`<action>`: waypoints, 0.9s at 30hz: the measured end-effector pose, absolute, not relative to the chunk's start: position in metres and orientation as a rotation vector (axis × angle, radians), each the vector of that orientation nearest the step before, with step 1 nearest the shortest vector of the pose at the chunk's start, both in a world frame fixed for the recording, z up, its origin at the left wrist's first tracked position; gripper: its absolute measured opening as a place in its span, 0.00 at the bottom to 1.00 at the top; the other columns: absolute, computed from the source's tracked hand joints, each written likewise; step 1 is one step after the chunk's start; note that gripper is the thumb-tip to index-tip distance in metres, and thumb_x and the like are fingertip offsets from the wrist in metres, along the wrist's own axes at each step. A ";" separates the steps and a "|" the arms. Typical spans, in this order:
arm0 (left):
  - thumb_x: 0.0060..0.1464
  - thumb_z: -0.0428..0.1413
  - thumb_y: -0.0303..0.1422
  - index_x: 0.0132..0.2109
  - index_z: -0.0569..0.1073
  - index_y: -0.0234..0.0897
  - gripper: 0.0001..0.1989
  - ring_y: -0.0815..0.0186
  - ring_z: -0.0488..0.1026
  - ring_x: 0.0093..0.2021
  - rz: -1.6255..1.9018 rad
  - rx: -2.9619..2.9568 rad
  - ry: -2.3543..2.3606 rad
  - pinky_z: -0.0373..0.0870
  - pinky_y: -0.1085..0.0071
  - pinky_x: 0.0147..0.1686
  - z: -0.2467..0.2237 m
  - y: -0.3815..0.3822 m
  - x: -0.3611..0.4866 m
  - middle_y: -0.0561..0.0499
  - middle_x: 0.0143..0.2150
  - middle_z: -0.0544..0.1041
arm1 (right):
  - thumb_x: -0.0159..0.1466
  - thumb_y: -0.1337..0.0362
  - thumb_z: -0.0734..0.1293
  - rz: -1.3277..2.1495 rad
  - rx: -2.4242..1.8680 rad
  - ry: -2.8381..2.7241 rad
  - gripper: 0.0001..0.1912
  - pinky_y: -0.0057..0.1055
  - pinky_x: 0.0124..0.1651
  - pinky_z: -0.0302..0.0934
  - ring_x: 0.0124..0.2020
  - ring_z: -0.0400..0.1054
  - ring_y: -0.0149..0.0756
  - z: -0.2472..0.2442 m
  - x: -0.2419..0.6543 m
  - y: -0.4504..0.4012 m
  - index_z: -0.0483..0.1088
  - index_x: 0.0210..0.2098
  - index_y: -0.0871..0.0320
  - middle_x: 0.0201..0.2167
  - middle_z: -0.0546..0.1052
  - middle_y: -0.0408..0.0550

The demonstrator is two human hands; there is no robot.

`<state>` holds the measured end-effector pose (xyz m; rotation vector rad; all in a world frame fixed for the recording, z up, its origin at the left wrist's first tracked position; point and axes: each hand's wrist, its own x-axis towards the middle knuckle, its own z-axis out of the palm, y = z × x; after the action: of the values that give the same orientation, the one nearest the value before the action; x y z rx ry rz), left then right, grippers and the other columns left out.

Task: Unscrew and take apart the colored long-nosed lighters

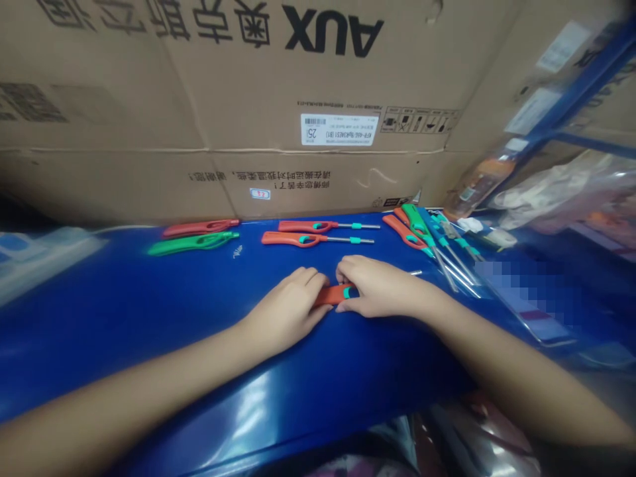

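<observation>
Between my two hands, low over the blue table, is an orange-red long-necked lighter (328,295) with a teal trigger. My left hand (292,301) is closed around the handle end. Fingers of my right hand (370,288) grip it near the trigger, and part of a metal tip shows beyond that hand. Just behind lie an orange lighter (291,238) and a red lighter (298,226), both with metal necks. Further left rest a red lighter handle (199,228) and a green lighter handle (191,244), no metal necks visible on them.
A large cardboard box (199,119) walls off the back. Right of my hands lies a pile of lighters (422,228), beside a partly blurred phone-like flat object (546,331). A bottle (479,185) leans behind them. Clear plastic (44,255) lies at the left on the blue table (149,318).
</observation>
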<state>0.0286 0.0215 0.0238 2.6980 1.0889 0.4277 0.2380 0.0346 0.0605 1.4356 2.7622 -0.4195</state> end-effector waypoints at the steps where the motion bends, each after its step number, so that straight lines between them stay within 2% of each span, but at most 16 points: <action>1: 0.64 0.57 0.32 0.49 0.70 0.33 0.09 0.54 0.71 0.49 0.460 2.682 1.083 0.73 0.56 0.50 0.021 0.022 0.029 0.43 0.47 0.74 | 0.59 0.56 0.76 -0.399 1.431 2.763 0.18 0.33 0.41 0.57 0.40 0.67 0.41 0.061 0.239 0.034 0.66 0.37 0.58 0.40 0.73 0.50; 6: 0.64 0.56 0.32 0.50 0.70 0.34 0.10 0.54 0.70 0.49 0.526 2.680 1.060 0.72 0.55 0.51 0.013 0.022 0.027 0.43 0.47 0.74 | 0.60 0.54 0.75 -0.339 1.410 2.761 0.17 0.34 0.40 0.56 0.39 0.67 0.42 0.060 0.239 0.031 0.66 0.35 0.57 0.37 0.73 0.49; 12: 0.65 0.54 0.33 0.50 0.72 0.34 0.10 0.55 0.68 0.48 0.612 2.640 1.011 0.71 0.57 0.50 0.009 0.022 0.027 0.44 0.47 0.71 | 0.63 0.55 0.72 -0.343 1.405 2.758 0.17 0.36 0.43 0.58 0.41 0.67 0.44 0.058 0.239 0.030 0.66 0.40 0.59 0.41 0.74 0.53; 16: 0.66 0.54 0.33 0.51 0.73 0.34 0.11 0.56 0.68 0.46 0.645 2.595 0.989 0.71 0.58 0.47 0.004 0.024 0.026 0.44 0.45 0.70 | 0.65 0.55 0.70 -0.359 1.408 2.742 0.15 0.36 0.43 0.58 0.41 0.67 0.45 0.059 0.240 0.029 0.66 0.40 0.60 0.40 0.74 0.54; 22: 0.66 0.54 0.34 0.54 0.73 0.35 0.12 0.59 0.69 0.45 0.730 2.464 0.935 0.71 0.60 0.48 0.004 0.028 0.025 0.45 0.45 0.69 | 0.64 0.55 0.69 -0.568 1.443 2.737 0.14 0.33 0.38 0.56 0.36 0.66 0.39 0.057 0.242 0.034 0.63 0.38 0.57 0.39 0.73 0.51; 27: 0.67 0.55 0.34 0.54 0.74 0.35 0.12 0.58 0.69 0.46 0.707 2.525 0.938 0.70 0.58 0.48 0.003 0.035 0.021 0.45 0.45 0.70 | 0.64 0.53 0.70 -0.566 1.502 2.758 0.15 0.31 0.35 0.54 0.35 0.66 0.38 0.053 0.242 0.035 0.64 0.39 0.57 0.38 0.74 0.49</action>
<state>0.0213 0.0347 0.0026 2.5254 0.9376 0.7071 0.2423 0.0352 0.0535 1.5020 2.7585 -0.5661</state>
